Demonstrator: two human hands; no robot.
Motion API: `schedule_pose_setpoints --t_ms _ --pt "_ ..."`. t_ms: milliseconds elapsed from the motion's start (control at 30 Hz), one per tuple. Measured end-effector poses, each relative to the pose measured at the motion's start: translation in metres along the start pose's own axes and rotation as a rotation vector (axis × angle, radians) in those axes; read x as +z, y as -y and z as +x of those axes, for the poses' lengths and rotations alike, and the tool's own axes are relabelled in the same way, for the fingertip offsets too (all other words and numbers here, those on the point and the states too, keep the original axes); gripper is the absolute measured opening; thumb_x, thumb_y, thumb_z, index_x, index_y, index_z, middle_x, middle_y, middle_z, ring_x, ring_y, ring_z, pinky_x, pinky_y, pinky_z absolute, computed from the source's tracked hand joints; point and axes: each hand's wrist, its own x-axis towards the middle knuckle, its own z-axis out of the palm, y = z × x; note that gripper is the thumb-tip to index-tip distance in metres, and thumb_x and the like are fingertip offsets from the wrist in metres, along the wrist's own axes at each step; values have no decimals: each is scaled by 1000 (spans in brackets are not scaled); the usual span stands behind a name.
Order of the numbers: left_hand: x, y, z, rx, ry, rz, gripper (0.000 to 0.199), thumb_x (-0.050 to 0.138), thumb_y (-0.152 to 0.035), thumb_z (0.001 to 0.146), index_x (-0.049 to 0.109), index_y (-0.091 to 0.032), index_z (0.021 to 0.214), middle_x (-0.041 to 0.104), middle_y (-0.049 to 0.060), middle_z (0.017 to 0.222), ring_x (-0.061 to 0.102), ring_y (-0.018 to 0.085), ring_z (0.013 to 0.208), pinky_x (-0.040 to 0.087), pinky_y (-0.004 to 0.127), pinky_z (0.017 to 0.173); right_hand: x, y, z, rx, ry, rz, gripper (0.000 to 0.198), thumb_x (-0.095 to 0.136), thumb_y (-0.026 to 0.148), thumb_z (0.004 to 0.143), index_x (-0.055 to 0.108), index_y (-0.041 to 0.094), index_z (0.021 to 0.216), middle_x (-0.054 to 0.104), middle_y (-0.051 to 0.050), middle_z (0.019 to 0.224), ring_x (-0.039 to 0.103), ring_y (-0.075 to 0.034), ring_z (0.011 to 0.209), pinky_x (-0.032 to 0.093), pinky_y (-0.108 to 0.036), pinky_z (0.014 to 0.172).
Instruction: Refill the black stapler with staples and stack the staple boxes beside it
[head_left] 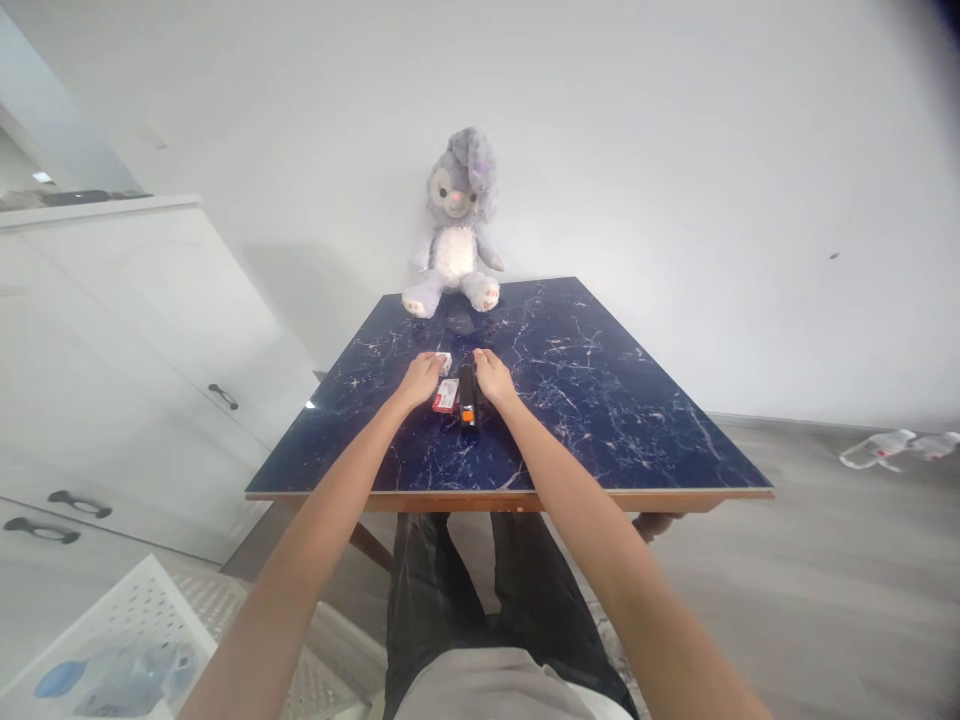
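My left hand is closed on a small white box with reddish marks, at the middle of the table. A flat red-and-white box lies just below it, beside a long black object with an orange patch, perhaps a stapler. Curled close to the far right side of that black object is my right hand. Its fingertips are pressed together, and what they hold, if anything, is too small to make out.
A dark blue marble-patterned table stands against the wall. At its far edge sits a grey plush rabbit. White cabinets are on the left, above a white basket with plastic bottles. More bottles lie on the floor at right.
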Motion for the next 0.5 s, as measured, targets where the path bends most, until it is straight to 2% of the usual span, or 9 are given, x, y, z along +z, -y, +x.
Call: schedule_pose_setpoints --t_ms 200,333,400,500 --pt "-2 -18 -27 5 65 -77 49 34 -43 100 71 -15 115 53 15 143 49 27 134 31 42 116 1 1 -1 -16 30 -55 37 39 45 99 67 25 114 71 -6 118 63 -24 113 44 -37 100" --pt "-12 -18 -46 9 -32 -76 44 35 -39 101 64 -19 127 57 12 138 45 26 137 29 46 118 1 0 -1 -26 20 -54 39 37 45 99 67 25 114 70 -6 120 62 -24 115 43 -35 101" --pt "-18 -16 -64 27 -21 -102 44 42 -41 99 56 -23 137 51 11 145 43 27 138 34 47 115 0 -1 -1 -20 15 -62 40 36 46 100 67 25 115 70 -6 119 62 -23 115 43 -35 101" --pt "-22 -16 -93 154 77 -52 65 65 -43 87 44 -29 146 33 11 158 31 32 146 36 50 113 0 0 -1 -28 20 -93 40 35 45 101 67 25 114 71 -7 117 62 -24 113 44 -35 100"
